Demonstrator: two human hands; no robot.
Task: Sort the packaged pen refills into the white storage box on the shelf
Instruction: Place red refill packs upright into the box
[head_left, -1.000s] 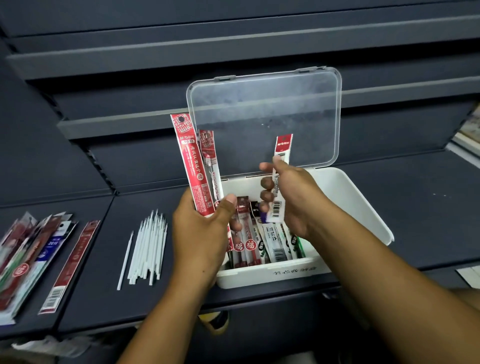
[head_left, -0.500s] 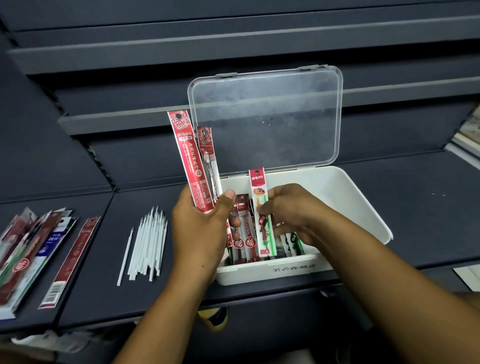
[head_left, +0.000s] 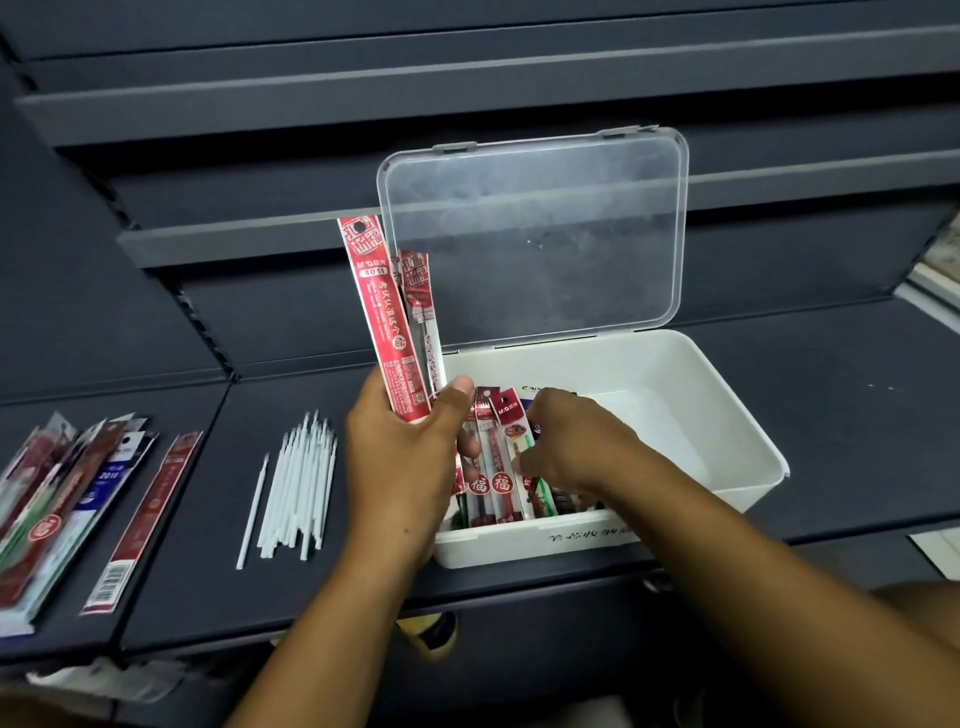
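**Camera setup: single head view**

One view only, head-worn, wide-angle. It looks forward and down onto a dark shelf (head_left: 831, 415) from close range, above and in front. Both forearms enter from the lower edge of the frame. The white storage box (head_left: 717, 415) sits centre-right, its clear lid (head_left: 535, 234) standing open and facing the lens. Shelf lines bow toward the edges. No second view, so no overlap.

We can read a few bits: the tall red refill pack (head_left: 385, 322) says "4011" near its top, two red packs in the white box (head_left: 748, 441) each carry a round 福 badge (head_left: 502, 483), and the pack beside them (head_left: 511, 415) shows "M&G". The box's front lettering is too blurry.
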